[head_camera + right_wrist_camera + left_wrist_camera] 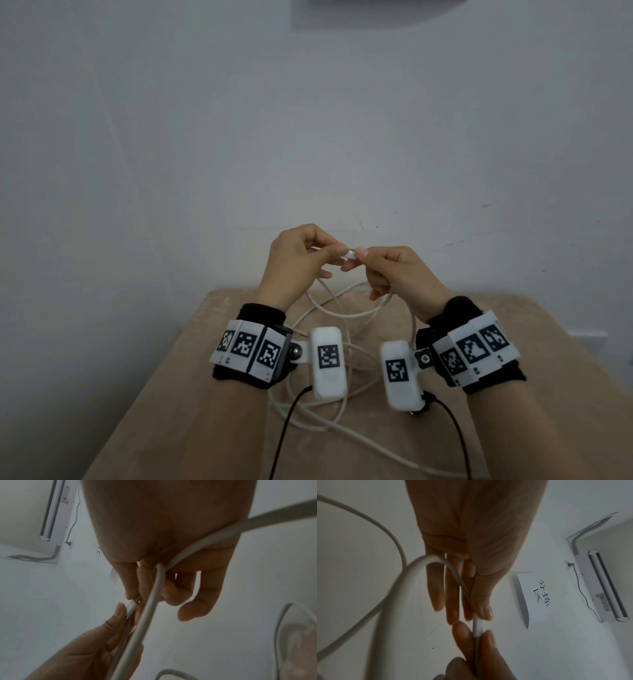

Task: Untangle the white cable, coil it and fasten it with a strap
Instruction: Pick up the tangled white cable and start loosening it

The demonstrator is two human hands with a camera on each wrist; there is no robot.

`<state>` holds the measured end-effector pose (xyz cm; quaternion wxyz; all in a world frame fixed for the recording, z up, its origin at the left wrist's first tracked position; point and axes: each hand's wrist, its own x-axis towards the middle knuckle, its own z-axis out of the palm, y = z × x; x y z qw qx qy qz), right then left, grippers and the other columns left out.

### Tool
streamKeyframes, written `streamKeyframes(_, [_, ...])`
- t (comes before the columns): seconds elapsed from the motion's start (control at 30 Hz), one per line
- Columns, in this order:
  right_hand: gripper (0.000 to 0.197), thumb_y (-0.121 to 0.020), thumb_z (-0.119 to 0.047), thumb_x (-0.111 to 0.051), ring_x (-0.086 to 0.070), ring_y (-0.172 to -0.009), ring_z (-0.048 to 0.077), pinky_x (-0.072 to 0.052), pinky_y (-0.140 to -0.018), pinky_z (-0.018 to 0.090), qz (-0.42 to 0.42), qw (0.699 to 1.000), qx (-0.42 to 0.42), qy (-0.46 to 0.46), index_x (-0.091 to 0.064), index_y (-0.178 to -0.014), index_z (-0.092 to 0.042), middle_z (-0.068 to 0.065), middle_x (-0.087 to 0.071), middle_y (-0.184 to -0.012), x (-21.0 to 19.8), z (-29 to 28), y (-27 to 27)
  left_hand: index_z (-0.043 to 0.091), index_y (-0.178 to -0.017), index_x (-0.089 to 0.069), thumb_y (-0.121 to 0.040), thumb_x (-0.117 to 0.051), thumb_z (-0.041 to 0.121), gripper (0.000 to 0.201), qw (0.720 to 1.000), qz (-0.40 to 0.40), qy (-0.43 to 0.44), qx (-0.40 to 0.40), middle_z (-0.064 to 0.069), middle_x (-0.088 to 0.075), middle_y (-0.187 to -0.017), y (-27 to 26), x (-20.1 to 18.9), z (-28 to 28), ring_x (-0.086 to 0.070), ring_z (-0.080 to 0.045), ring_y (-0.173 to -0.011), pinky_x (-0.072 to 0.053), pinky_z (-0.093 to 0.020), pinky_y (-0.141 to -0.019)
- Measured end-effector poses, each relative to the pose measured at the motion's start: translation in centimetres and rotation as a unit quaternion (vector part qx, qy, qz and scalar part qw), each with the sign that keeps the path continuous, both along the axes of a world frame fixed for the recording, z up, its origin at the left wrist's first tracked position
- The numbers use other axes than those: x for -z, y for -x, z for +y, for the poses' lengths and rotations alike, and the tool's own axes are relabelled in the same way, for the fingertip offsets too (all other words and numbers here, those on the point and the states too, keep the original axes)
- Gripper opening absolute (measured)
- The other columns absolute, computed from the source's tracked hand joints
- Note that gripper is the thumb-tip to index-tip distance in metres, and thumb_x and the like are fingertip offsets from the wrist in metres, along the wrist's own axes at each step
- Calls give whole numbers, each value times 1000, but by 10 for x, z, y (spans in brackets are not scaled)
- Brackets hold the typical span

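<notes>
Both hands are raised above the table [164,394], meeting fingertip to fingertip. My left hand [335,253] and right hand [363,256] each pinch the white cable's plug end [351,254] between thumb and forefinger. The left wrist view shows the plug [477,624] held between my left thumb and fingers [485,613], with the right hand's fingertips [488,635] gripping it from below. A further stretch of the white cable [152,601] runs through my right hand's curled fingers. Tangled loops of cable [342,317] hang down and lie on the table. No strap is in view.
The table has a tan cloth and stands against a plain white wall [308,137]. Black leads [286,431] trail from the wrist cameras toward me. High on the wall are an air conditioner [604,586] and a paper sign [530,597].
</notes>
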<state>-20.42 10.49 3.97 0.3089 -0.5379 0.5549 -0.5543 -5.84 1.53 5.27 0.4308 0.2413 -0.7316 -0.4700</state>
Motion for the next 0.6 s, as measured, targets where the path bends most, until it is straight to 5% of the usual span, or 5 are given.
streamKeyframes(0.23, [29,-97,-25,-52,-34,-41,5,-30,-41,18,-3,997,75,36,-72,-80,-11,-3,-45,-53,-3,2,8,8,-85,-55,-91,-61,12,9,998,53,-27,-26,-7,-75,-81,-3,-3,1,-73,-21,-72,-58,-32,-60])
streamKeyframes(0.6, [29,-95,-23,-55,-31,-40,3,-27,-42,10,99,992,74,23,-68,-71,-13,-6,-39,-47,-8,5,10,6,-108,-65,-95,-53,33,32,989,-87,-55,109,-8,-73,-84,-12,-12,7,-70,-24,-67,-59,-33,-65])
